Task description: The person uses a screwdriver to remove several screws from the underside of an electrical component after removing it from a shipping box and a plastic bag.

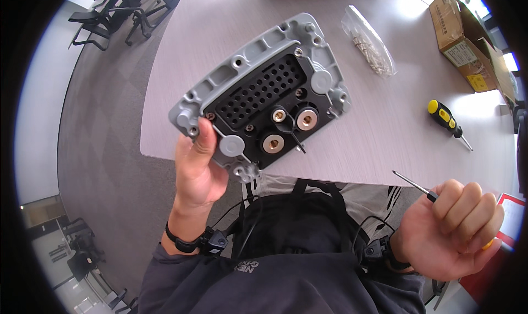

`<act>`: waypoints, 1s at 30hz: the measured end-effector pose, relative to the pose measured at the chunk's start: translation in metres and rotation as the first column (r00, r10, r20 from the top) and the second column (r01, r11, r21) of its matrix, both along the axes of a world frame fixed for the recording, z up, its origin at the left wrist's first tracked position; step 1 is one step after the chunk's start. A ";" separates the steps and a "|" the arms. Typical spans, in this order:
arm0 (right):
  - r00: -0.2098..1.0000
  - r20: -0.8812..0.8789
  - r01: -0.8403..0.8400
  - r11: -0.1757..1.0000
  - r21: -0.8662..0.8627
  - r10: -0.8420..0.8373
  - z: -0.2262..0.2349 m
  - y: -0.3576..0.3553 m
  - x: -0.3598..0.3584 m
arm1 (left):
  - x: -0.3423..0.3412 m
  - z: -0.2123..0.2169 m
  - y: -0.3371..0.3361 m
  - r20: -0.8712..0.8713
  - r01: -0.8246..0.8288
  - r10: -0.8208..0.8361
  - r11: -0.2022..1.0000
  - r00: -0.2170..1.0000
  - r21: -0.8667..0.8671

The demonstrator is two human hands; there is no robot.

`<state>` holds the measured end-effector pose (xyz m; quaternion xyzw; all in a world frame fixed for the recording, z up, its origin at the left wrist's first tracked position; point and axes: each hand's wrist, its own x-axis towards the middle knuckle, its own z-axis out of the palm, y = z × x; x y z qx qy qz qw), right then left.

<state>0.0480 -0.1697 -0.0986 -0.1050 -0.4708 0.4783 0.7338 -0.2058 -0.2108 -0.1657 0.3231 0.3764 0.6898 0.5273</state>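
Observation:
My left hand grips a grey cast-metal connector housing by its lower left corner, thumb on the front face. The housing is tilted, with its face toward me. A black connector insert fills its middle, with rows of round holes, several screws and three round brass-centred terminals. Two grey round caps sit at its ends, and a thin black strap hangs by the terminals. At the lower right, my right hand is closed around a screwdriver; its shaft points up and left, away from the housing. Most of its handle is hidden by my fingers.
On the table lie a clear bag of screws at the back and a second screwdriver, yellow and black, at the right. An opened cardboard box stands at the far right. Office chairs are beyond the table's left edge.

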 end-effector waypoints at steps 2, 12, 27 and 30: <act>0.999 -0.009 -0.045 0.999 -0.031 0.044 -0.001 -0.001 0.001 | 0.003 0.002 0.001 0.048 0.084 -0.082 0.995 0.995 -0.044; 0.992 0.080 0.100 0.993 -0.060 -0.095 -0.011 -0.003 0.008 | 0.008 0.003 0.012 0.315 0.208 -0.238 0.970 0.919 0.128; 0.980 0.180 0.093 0.995 -0.039 -0.084 -0.018 0.005 0.004 | 0.015 0.011 0.019 0.194 0.089 -0.072 0.993 0.978 -0.082; 0.981 0.189 -0.035 0.994 -0.103 0.054 -0.017 0.006 0.008 | 0.013 0.008 0.018 0.205 0.099 -0.080 0.991 0.975 -0.085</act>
